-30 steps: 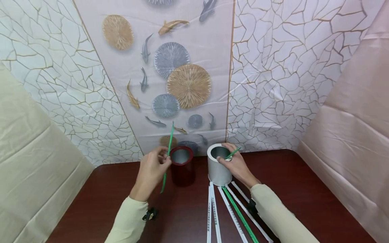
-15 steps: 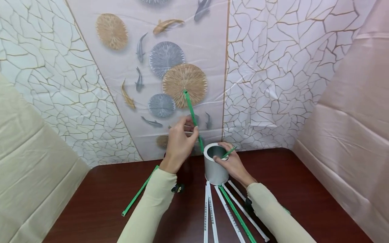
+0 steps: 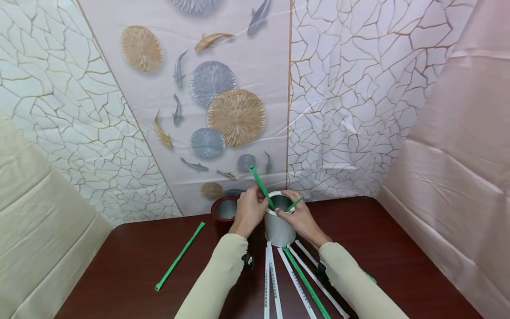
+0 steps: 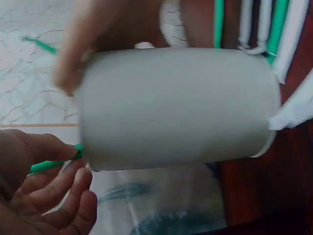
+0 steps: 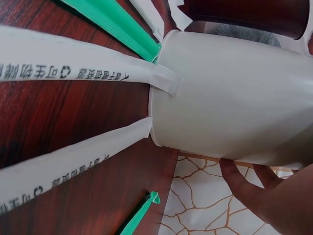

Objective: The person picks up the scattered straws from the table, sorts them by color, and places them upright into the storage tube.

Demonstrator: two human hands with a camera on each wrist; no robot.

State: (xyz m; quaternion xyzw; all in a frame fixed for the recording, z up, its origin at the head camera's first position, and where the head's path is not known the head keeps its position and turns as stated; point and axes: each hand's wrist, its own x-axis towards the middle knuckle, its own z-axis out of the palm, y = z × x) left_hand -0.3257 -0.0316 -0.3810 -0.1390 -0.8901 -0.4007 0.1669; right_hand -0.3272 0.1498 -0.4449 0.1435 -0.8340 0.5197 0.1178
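My left hand [image 3: 252, 210] pinches a green-wrapped straw [image 3: 259, 180], tilted, its lower end at the mouth of the pale grey cylindrical cup [image 3: 280, 231]. My right hand [image 3: 300, 218] grips this cup around its right side, thumb at the rim. A second green straw [image 3: 295, 204] leans out over the rim beside that thumb. In the left wrist view, finger and thumb of the left hand [image 4: 54, 181] hold the straw close by the cup's rim. The right wrist view shows right-hand fingers [image 5: 244, 185] against the cup wall [image 5: 234, 93].
A dark red cup [image 3: 215, 216] stands left of the grey one, partly behind the left hand. Several white-wrapped straws [image 3: 275, 283] and a green one [image 3: 308, 285] fan out before the grey cup. Another green straw [image 3: 180, 257] lies left; one [image 5: 139, 218] lies by the right arm.
My left hand has carried its green straw rightward past the red cup, then lowered it to the grey cup's mouth. My right hand keeps its hold on the grey cup.
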